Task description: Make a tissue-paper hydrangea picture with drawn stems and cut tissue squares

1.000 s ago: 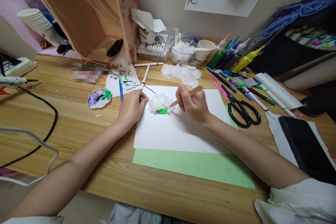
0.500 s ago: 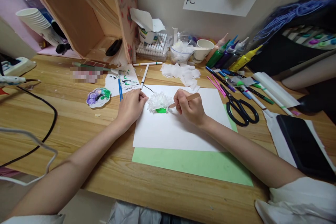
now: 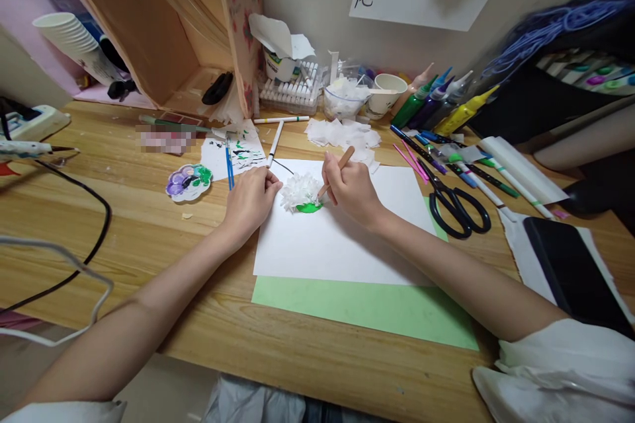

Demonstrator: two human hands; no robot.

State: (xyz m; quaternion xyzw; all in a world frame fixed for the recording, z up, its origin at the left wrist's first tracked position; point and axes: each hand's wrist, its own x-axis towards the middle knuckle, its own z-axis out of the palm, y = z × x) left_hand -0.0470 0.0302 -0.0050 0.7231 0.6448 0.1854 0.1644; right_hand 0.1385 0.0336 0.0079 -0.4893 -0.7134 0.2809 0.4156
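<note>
A white paper sheet (image 3: 337, 244) lies over a green sheet (image 3: 362, 314). On its upper part sits a fluffy white paper flower (image 3: 299, 190) with a bright green painted patch (image 3: 308, 208) along its lower edge. My right hand (image 3: 353, 188) is closed round a brown wooden stick (image 3: 346, 157), its lower tip at the flower's right edge by the green. My left hand (image 3: 252, 201) rests on the white sheet's left edge beside the flower, fingers curled together; whether they pinch anything is hidden.
Black scissors (image 3: 459, 208), markers and a phone (image 3: 578, 271) lie to the right. A paint palette (image 3: 188, 183) and blue brushes (image 3: 229, 165) are at the left. Torn white paper (image 3: 342, 134), a paper cup (image 3: 384, 96) and paint bottles (image 3: 464, 112) stand behind.
The stick has gone from nearly level to steeply tilted, and my right hand has shifted slightly left and up. My left hand stays in place. The view has shifted slightly.
</note>
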